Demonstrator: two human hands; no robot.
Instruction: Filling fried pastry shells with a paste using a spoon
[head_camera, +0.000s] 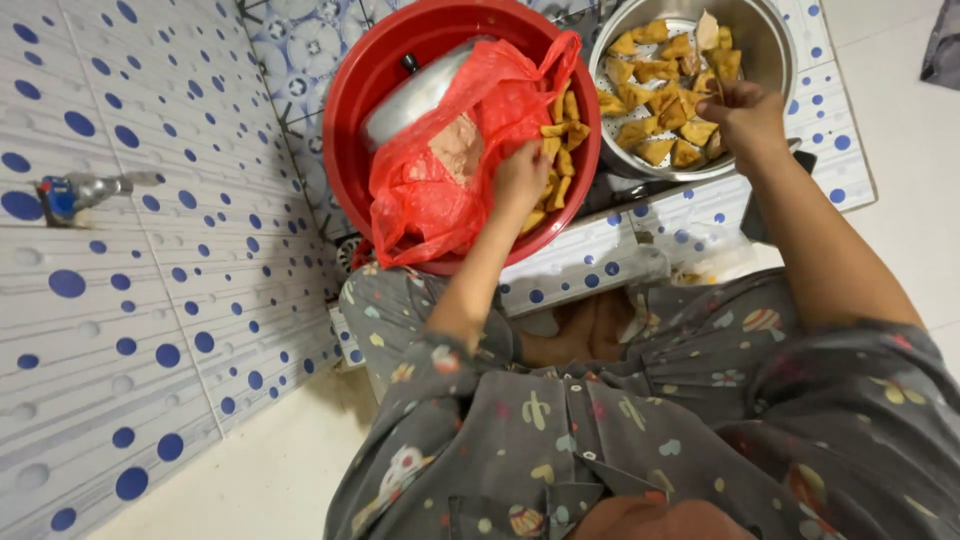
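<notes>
My left hand (520, 178) reaches into a red plastic bag (440, 190) lying in a red basin (350, 100), its fingers closed among golden fried pieces (563, 140) spilling from the bag. A pinkish lump (457, 148) shows inside the bag. My right hand (745, 118) is over a metal steamer pot (765, 40) with a perforated tray, fingers pinched on one of the fried triangular pieces (665, 105) that fill it. A metal lid (410, 95) with a black knob lies in the basin behind the bag.
A wall of white tiles with blue dots (150, 330) stands at the left, with a blue-handled tap (75, 192) sticking out. The pot and basin rest on a tiled ledge (600, 262). My lap in grey patterned cloth (620, 420) fills the foreground.
</notes>
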